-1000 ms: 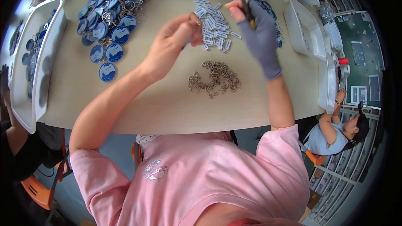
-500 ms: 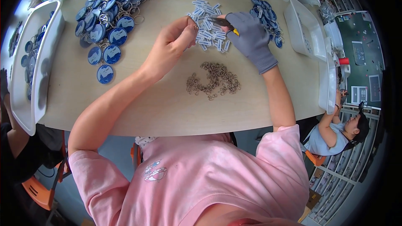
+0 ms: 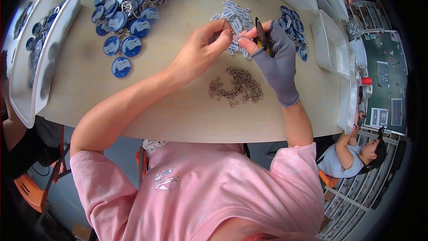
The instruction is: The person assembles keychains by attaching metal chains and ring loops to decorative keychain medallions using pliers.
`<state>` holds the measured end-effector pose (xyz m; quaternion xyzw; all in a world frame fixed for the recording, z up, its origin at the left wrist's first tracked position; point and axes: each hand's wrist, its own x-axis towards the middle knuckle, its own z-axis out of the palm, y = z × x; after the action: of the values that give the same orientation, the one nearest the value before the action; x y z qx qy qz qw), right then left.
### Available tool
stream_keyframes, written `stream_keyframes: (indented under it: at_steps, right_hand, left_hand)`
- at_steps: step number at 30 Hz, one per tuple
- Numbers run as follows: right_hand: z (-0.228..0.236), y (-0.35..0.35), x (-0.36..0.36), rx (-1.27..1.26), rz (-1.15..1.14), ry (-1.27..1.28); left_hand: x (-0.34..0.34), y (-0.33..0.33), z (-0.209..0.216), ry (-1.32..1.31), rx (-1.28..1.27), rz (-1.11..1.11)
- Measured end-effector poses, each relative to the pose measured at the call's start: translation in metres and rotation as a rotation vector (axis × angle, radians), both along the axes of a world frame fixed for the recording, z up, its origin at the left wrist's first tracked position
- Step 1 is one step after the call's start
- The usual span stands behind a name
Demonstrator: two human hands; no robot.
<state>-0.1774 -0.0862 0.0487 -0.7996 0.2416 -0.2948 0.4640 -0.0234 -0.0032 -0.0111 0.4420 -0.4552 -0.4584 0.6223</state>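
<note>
My bare left hand (image 3: pixel 206 47) pinches a tiny metal ring (image 3: pixel 232 33) between thumb and forefinger. Against it, the fingertips of my right hand (image 3: pixel 280 62), in a grey glove with bare fingertips, hold a small white tag (image 3: pixel 237 38). Dark-jawed pliers (image 3: pixel 262 33) with yellow on the handles stay in that same hand, jaws pointing up and away from the ring. Whether ring and tag are linked is too small to tell. Just beyond my fingers lies a heap of white printed tags (image 3: pixel 236 12). Nearer to me is a pile of small metal rings (image 3: pixel 240 85).
Round blue keychains (image 3: pixel 131 46) are heaped at the far left, with a smaller blue bunch (image 3: pixel 292 24) at right. White trays stand at left (image 3: pixel 47 69) and right (image 3: pixel 327 44). Another person (image 3: pixel 343 160) sits at far right, a further one partly shows at left.
My right hand has turned, swinging the pliers from pointing left to pointing up, and its fingertips now meet my left hand at a white tag. The whole view has shifted slightly.
</note>
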Motion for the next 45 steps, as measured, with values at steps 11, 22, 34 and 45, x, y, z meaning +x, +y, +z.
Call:
stream_keyframes:
  at_steps: [11, 22, 34, 45]
  right_hand:
    - [-0.005, 0.006, 0.007, 0.041, -0.066, -0.085]
    - [-0.007, 0.010, 0.011, 0.045, -0.141, -0.075]
    - [0.002, -0.028, -0.030, 0.378, -0.057, 0.092]
    - [-0.047, -0.044, -0.091, -0.618, -0.122, 0.334]
  left_hand:
    - [-0.001, 0.005, 0.004, -0.142, -0.028, 0.103]
    - [-0.006, 0.007, 0.006, -0.144, -0.081, 0.172]
    - [0.010, 0.000, 0.000, -0.051, -0.050, 0.027]
    - [0.002, 0.000, 0.000, 0.071, -0.088, -0.114]
